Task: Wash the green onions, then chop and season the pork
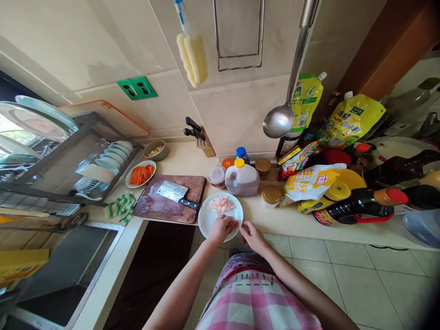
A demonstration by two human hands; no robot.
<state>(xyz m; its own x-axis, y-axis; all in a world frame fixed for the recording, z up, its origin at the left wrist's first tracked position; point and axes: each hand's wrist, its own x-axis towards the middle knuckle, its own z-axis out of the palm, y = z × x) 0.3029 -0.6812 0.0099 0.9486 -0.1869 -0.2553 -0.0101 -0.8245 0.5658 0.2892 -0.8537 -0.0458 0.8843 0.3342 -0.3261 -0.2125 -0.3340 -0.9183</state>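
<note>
A white plate [205, 219] sits at the counter's front edge, with pale pink shredded meat [220, 204] on its far half. Over the plate's near side is my left hand [222, 228], its fingers curled closed around darker red meat [233, 223], partly hidden by the hand. At the plate's right rim, my right hand [253, 237] has its fingertips pinched on the edge; the undersides of those fingers are hidden. To the left, a cleaver [173, 191] lies flat on a brown cutting board [146, 206].
Shredded carrot [141, 174] fills a small plate, with a bowl [161, 153] behind it. A knife block [206, 145], a yellow-capped jug [242, 180] and jars stand behind the plate. Bottles and bags crowd the right; a ladle [279, 121] hangs above. A dish rack [89, 123] and sink [103, 247] are left.
</note>
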